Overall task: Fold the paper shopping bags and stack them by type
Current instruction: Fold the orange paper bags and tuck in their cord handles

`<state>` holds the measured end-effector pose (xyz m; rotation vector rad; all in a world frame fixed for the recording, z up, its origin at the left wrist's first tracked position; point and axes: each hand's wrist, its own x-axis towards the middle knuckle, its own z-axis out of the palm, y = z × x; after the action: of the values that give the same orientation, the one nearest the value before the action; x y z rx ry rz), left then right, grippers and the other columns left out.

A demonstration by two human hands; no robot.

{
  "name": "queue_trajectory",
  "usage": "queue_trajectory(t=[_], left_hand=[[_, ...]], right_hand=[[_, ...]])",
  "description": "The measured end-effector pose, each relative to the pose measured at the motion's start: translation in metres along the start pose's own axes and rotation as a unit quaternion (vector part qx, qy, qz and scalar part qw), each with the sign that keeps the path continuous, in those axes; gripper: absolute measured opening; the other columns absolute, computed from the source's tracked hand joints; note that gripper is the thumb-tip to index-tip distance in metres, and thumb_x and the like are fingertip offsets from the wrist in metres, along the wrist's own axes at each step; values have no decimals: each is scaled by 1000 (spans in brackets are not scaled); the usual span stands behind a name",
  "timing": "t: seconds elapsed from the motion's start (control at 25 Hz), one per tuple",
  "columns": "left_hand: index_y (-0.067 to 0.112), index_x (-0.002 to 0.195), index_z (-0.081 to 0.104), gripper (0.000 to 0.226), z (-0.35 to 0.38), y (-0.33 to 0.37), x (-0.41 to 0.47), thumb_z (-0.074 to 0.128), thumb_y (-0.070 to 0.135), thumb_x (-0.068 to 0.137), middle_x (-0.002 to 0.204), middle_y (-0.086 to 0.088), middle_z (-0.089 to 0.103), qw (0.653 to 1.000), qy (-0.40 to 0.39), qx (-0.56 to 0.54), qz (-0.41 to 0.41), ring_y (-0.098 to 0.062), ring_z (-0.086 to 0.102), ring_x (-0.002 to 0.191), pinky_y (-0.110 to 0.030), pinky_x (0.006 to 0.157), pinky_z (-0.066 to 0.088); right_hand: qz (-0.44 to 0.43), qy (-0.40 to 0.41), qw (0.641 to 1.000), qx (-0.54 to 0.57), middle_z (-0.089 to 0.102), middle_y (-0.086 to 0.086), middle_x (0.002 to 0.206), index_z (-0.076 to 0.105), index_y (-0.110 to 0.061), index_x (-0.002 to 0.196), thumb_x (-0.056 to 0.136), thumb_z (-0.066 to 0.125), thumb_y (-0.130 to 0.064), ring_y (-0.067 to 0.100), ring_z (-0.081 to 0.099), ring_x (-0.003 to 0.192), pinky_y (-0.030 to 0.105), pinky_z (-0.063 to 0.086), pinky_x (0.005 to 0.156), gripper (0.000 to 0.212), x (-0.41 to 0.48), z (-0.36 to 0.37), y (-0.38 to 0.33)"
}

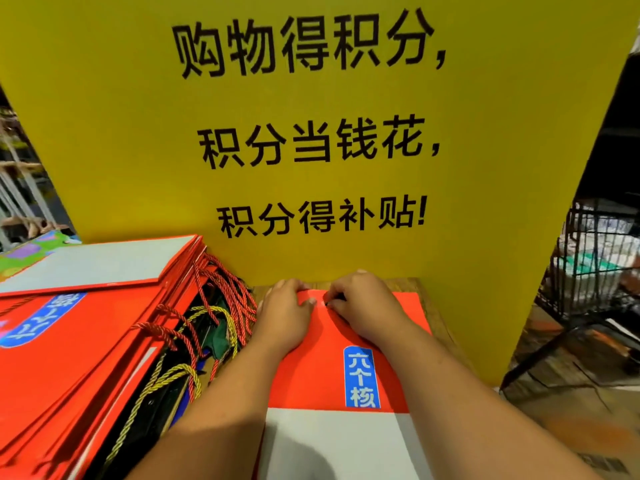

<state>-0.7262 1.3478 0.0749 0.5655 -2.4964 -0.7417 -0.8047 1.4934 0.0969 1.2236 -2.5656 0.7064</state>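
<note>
— Which step are you on?

— Flattening one bag. The red paper bag lies flat on the wooden tabletop. Its pale grey panel is at the end farthest from the yellow sign, nearest me, and its other end reaches the sign's foot. I judge the fold is nearly made and I'm tidying that far edge.

— And your hands?

— Both are on the bag's edge closest to the sign. My left hand curls its fingers over that edge, thumb on the red face. My right hand pinches the same rim, fingertips bent tight. Something dark shows under them, maybe a handle cord; I can't tell.

— What comes next?

— Probably press the crease, then slide the bag onto the stack of red bags left of the sign's foot. It carries the same blue label, so I take it for the same type.

— How will it handle?

— Stiff, smooth card, I'd say, rectangular with sharp edges, so it should slide easily. The twisted rope handles, red and gold, spill from the stack towards the sign's foot and could snag. Right of the sign stands a black wire basket.
</note>
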Motion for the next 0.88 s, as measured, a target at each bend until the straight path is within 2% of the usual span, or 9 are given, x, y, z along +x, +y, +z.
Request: queue_trajectory(t=[0.16, 0.32, 0.4, 0.56, 0.64, 0.72, 0.8, 0.88], left_hand=[[20, 113, 65, 24, -2, 2, 0, 66, 28, 90, 115, -1, 61, 1000, 11, -29, 2, -24, 54, 114, -44, 99, 43], [22, 116, 63, 25, 1, 4, 0, 64, 28, 91, 120, 2, 60, 999, 11, -30, -10, -22, 52, 118, -44, 102, 40], [22, 115, 64, 26, 2, 4, 1, 64, 26, 90, 120, 1, 60, 999, 6, -34, -16, -23, 52, 118, -44, 102, 41], [24, 112, 65, 34, -4, 5, 0, 56, 11, 82, 121, 0, 60, 998, -18, -60, -23, -24, 52, 119, -44, 102, 41], [28, 112, 63, 33, -7, 8, -2, 60, 17, 81, 121, 4, 58, 998, -23, -56, -29, -21, 49, 120, -42, 103, 39], [33, 109, 57, 35, -8, 11, -6, 71, 38, 77, 115, 10, 54, 999, -19, -24, -13, -15, 46, 116, -39, 101, 36], [34, 97, 51, 43, -7, 13, -7, 78, 54, 70, 104, 14, 48, 1000, -5, -6, 15, -11, 43, 107, -39, 95, 38], [32, 78, 45, 45, -7, 14, -6, 86, 46, 65, 98, 12, 51, 998, 17, -51, 44, -15, 49, 102, -40, 89, 43]], right_hand=[[-15, -11, 994, -108, 71, 6, 101, 72, -18, 103, 93, 57, -25, 27, 53, 110, 39, 46, 86, 20, 0, -3, -20], [14, -47, 996, -72, 69, -5, 109, 74, -34, 110, 92, 63, -38, 21, 50, 115, 38, 41, 92, 21, -6, -6, -9], [17, -31, 997, -62, 65, -7, 108, 74, -38, 109, 92, 64, -41, 20, 50, 114, 37, 41, 91, 20, -8, -4, -3], [49, 55, 996, -47, 54, -11, 105, 71, -38, 99, 82, 74, -44, 14, 46, 112, 35, 34, 88, 18, -2, 3, -9], [47, 53, 997, -12, 57, -15, 113, 67, -39, 105, 81, 75, -41, 9, 46, 115, 36, 34, 91, 26, 1, 5, -3], [67, 29, 993, 91, 65, -15, 115, 67, -37, 110, 91, 65, -34, 8, 54, 115, 36, 38, 95, 19, -1, 3, 6], [118, 52, 970, 206, 71, -12, 104, 69, -33, 102, 96, 51, -36, 13, 63, 104, 36, 47, 90, 19, -5, -2, 12], [130, 110, 963, 208, 72, -7, 87, 69, -29, 94, 94, 44, -45, 15, 65, 87, 39, 51, 78, 30, -7, -8, 12]])
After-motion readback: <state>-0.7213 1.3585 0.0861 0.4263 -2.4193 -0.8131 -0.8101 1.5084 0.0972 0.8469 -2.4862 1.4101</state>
